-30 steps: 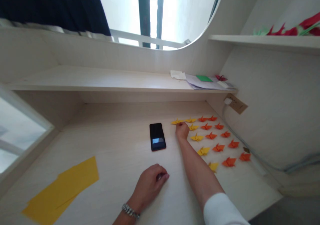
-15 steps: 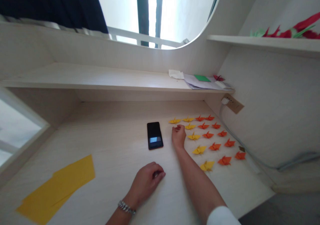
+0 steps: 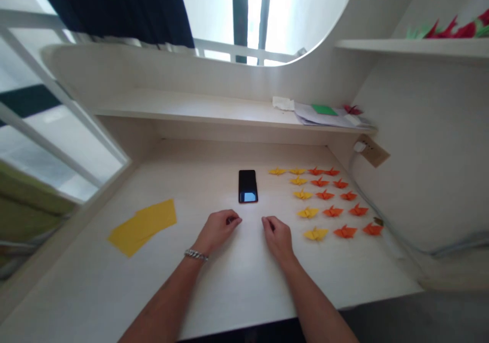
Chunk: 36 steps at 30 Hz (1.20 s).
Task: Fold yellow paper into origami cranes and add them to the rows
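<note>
My left hand (image 3: pixel 217 229) rests on the pale wooden desk (image 3: pixel 214 277) with its fingers loosely curled and nothing in them. A silver bracelet sits on that wrist. My right hand (image 3: pixel 277 235) lies beside it, fingers also curled in, holding nothing. A black phone (image 3: pixel 248 186) lies just beyond both hands. To the right, several folded paper cranes stand in rows: yellow ones (image 3: pixel 307 212) nearer my right hand, orange ones (image 3: pixel 332 211) farther right.
Yellow paper sheets (image 3: pixel 143 225) lie on the desk at the left. A shelf (image 3: pixel 214 110) above the desk carries papers and a green sheet (image 3: pixel 324 110). A wall socket (image 3: pixel 372 150) with a cable is at the right. A window frame borders the left.
My right hand has drawn back from the far yellow cranes to the desk near my left hand. The camera has moved back and turned left.
</note>
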Motion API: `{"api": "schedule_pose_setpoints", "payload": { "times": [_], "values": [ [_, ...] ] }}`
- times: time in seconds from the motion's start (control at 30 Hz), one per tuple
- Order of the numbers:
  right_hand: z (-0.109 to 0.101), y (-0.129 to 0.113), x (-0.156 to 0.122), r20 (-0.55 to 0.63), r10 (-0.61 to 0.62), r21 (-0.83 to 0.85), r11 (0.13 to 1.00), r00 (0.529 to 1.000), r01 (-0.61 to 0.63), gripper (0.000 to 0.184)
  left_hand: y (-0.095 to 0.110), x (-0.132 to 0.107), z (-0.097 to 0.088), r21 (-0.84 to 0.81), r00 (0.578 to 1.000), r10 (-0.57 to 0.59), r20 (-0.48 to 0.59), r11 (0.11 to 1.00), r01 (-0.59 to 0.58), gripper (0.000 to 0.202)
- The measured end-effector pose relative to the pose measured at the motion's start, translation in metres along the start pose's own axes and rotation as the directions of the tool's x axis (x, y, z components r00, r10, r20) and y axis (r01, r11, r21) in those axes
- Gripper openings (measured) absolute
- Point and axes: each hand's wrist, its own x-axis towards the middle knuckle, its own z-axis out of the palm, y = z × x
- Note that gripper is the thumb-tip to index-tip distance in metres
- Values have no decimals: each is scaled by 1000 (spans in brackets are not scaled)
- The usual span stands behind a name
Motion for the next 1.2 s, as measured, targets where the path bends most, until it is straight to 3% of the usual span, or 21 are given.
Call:
{"api": "schedule_pose_setpoints", "payload": {
  "times": [0.07,0.1,0.2,0.3,0.4,0.73,1.0,1.1,1.2],
  "values": [
    [-1,1,2,13,23,24,999,1000,-23,39,-14,-5,-14,77,977,-110,-181,989,125,30],
    [-1,2,3,13,38,31,999,999,-38,40,-23,-9,-22,110,934,-193,-300,966,235,30],
    [-1,6,4,34,53,29,998,998,-54,43,-56,-29,-54,145,811,-333,-481,882,448,35],
    [-1,8,3,39,48,17,999,998,-48,45,-86,-50,-83,153,676,-432,-597,766,624,44],
    [-2,9,3,43,52,24,998,998,-53,45,-103,-64,-94,167,605,-481,-635,679,715,53],
    [-1,12,4,59,83,32,996,995,-85,45,-117,-68,-80,186,574,-518,-634,618,764,41],
    [-2,13,4,68,70,64,995,995,-75,46,-103,-72,-81,181,561,-470,-681,634,752,44],
    [-1,11,4,41,65,51,996,997,-67,45,-93,-73,-82,188,573,-430,-698,662,726,45],
    [5,-2,0,15,18,57,998,1000,-19,41,-76,-72,-70,210,624,-379,-683,717,665,44]
  ]
}}
